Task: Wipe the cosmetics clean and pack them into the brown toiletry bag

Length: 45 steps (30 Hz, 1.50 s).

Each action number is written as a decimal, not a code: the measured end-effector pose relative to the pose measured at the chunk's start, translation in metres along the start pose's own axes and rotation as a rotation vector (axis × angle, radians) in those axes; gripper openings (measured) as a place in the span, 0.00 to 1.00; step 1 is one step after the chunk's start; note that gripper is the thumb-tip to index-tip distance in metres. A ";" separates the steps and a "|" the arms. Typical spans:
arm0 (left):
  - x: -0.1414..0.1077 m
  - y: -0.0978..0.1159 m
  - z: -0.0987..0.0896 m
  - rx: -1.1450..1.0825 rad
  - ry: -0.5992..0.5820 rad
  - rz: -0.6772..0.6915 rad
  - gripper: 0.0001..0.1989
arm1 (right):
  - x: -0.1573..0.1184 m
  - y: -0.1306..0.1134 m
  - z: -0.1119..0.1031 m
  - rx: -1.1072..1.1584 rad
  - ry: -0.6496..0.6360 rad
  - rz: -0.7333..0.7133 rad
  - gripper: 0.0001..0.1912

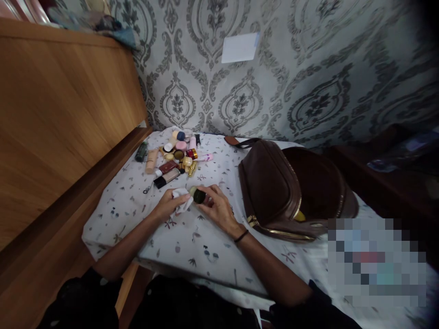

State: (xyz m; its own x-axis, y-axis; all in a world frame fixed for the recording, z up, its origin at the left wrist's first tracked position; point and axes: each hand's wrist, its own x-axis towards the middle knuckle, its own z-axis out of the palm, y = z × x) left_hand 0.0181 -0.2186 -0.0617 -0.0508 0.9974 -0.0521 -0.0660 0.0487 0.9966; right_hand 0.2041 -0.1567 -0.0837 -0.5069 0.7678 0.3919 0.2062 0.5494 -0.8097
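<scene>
A crumpled white cloth [182, 202] is pinched in my left hand [166, 204], its folds pressed against a small cosmetic jar. My right hand [220, 211] grips that cosmetic jar [199, 196], which has a dark, rounded end and a pale greenish part turned toward the cloth. Both hands are close together above a white printed sheet [178, 256]. Just beyond them lies a cluster of cosmetics: a foundation bottle [167, 177] with a black cap, a beige tube [151, 161], a dark green bottle [141, 151], a pink jar [181, 145] and several other small containers.
A brown leather bag [267, 183] lies unzipped to the right, with something yellow [300, 216] at its opening. Wooden furniture [68, 91] rises on the left. Patterned wallpaper [206, 100] covers the wall behind. The lower right holds a blurred-out patch [377, 262].
</scene>
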 end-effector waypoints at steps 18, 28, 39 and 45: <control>-0.001 -0.014 -0.004 0.631 -0.026 0.646 0.29 | 0.006 -0.003 0.000 0.658 -0.066 0.357 0.27; 0.002 -0.023 -0.007 0.742 0.113 0.846 0.22 | 0.008 -0.006 -0.001 0.960 -0.118 0.451 0.22; 0.001 -0.015 -0.004 0.709 0.119 0.507 0.18 | 0.006 -0.002 0.002 0.718 -0.068 0.311 0.27; -0.002 -0.010 -0.004 0.605 0.030 0.510 0.19 | 0.006 0.002 0.005 0.596 -0.064 0.266 0.30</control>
State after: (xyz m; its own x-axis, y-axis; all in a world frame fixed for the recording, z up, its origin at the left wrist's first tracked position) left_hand 0.0152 -0.2212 -0.0713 0.0434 0.9032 0.4271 0.5259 -0.3841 0.7589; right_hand 0.1968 -0.1527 -0.0847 -0.5554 0.8209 0.1331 -0.1581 0.0529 -0.9860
